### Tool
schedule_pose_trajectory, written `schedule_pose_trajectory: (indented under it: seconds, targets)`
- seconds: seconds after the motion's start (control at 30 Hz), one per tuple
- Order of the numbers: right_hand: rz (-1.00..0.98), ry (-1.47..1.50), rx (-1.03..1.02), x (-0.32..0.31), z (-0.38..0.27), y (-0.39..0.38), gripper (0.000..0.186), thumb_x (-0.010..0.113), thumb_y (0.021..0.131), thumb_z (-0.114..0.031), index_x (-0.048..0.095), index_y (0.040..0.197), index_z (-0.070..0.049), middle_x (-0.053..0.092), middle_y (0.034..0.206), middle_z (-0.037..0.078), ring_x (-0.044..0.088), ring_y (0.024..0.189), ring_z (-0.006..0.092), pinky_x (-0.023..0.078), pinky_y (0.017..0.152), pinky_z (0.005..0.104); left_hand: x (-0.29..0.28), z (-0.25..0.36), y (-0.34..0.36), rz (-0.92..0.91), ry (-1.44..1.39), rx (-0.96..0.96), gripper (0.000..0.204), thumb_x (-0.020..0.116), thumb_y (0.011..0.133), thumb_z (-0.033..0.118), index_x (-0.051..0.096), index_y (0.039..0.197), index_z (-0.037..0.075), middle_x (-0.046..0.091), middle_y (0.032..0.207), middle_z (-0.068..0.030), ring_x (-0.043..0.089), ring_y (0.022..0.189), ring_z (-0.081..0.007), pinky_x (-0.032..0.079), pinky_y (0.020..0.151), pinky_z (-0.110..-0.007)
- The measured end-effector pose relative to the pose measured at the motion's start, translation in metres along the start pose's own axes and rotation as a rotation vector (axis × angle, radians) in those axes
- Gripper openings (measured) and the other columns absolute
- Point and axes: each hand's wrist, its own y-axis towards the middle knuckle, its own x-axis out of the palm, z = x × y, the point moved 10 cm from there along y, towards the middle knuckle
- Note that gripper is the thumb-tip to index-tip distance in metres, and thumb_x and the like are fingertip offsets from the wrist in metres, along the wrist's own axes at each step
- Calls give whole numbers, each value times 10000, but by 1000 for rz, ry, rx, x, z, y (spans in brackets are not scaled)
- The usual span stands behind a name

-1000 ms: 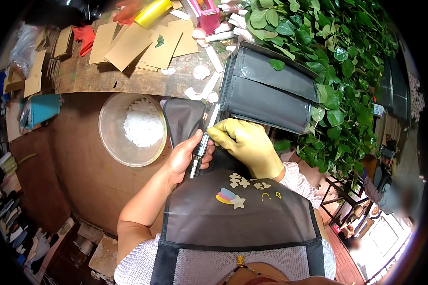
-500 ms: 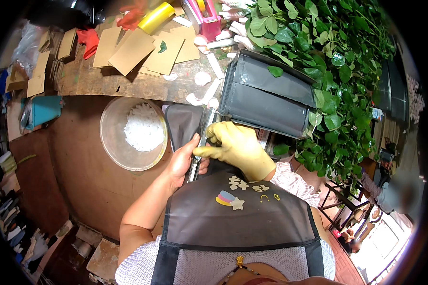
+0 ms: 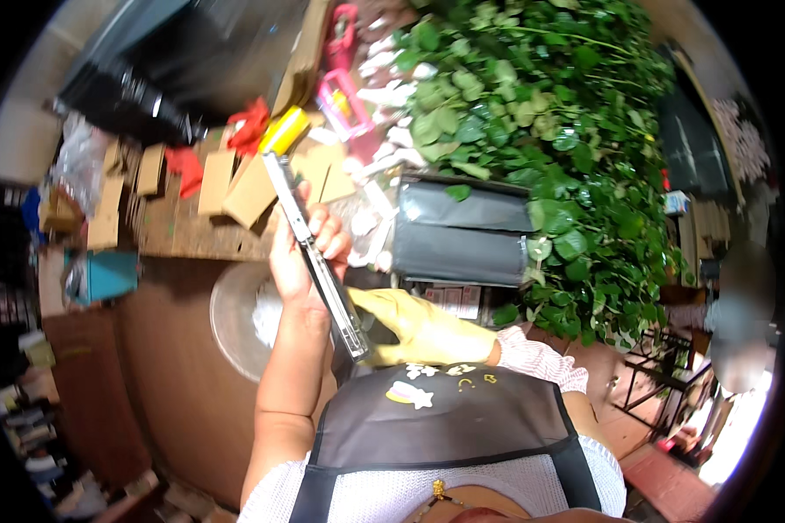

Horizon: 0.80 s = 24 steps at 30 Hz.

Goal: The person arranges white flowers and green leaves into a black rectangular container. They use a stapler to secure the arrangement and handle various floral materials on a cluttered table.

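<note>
My left hand (image 3: 310,253), bare, is closed around a long, narrow silver-and-black metal stapler (image 3: 316,261). The stapler slants from the upper left down toward my apron. Close to its lower end is my right hand (image 3: 419,327) in a yellow rubber glove. The gloved fingers and thumb are spread apart with a dark gap between them, and nothing shows in their grip. Part of the fingertips lies near or behind the stapler, so contact is hard to judge.
A black padded box-like rest (image 3: 462,231) stands before a big heap of leafy green stems (image 3: 549,157). Cardboard pieces (image 3: 251,202), a yellow roll (image 3: 284,131) and a pink tape dispenser (image 3: 344,103) lie on the wooden table (image 3: 174,235). Below is a round bin (image 3: 227,327) holding white scraps.
My left hand has lifted the stapler up and left, over the table's edge. My gloved right hand has come off its upper part and dropped lower, fingers spreading. The view has shifted.
</note>
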Motion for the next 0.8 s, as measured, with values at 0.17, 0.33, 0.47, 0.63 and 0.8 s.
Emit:
schedule_pose_trajectory:
  seconds: [0.17, 0.33, 0.47, 0.63, 0.8]
  targets:
    - [-62, 679, 61, -49, -47, -16, 545, 708, 983, -344, 546, 1412, -50, 698, 1031, 61, 652, 986, 144, 518, 919, 321, 49, -13, 28, -123, 386, 152, 443, 364, 1135, 363, 487, 1436, 63, 494, 812, -47, 477, 679, -137, 449, 589, -283]
    - [-6, 1161, -9, -87, -58, -47, 718, 497, 1047, -582, 415, 1533, -60, 715, 1117, 106, 684, 940, 168, 566, 849, 314, 36, -74, -10, -146, 754, -28, 354, 425, 1102, 378, 587, 1209, 82, 627, 965, -57, 614, 797, -159, 519, 755, -291]
    - [31, 1077, -96, -104, -61, -59, 692, 476, 1076, -522, 353, 1578, -62, 694, 1212, 128, 696, 971, 155, 575, 849, 311, -15, -126, -43, 3, 827, -359, 277, 532, 1068, 246, 585, 1276, 71, 678, 1147, -80, 671, 941, -160, 547, 790, -308]
    - [421, 309, -382, -168, -82, -95, 650, 679, 993, -410, 522, 1442, 34, 737, 1147, 199, 733, 1050, 315, 553, 971, 403, 4, -121, -61, -142, 1111, -380, 396, 732, 943, 261, 549, 1252, 93, 631, 933, 15, 491, 639, -38, 347, 540, -200]
    - [475, -311, -83, -157, -32, -90, 1318, 793, 688, -747, 209, 1621, -21, 395, 1582, 220, 412, 1448, 378, 342, 1204, 485, 38, -122, -59, -432, 902, -325, 692, 817, 850, 529, 492, 1272, 87, 594, 814, -46, 515, 600, -105, 372, 508, -246]
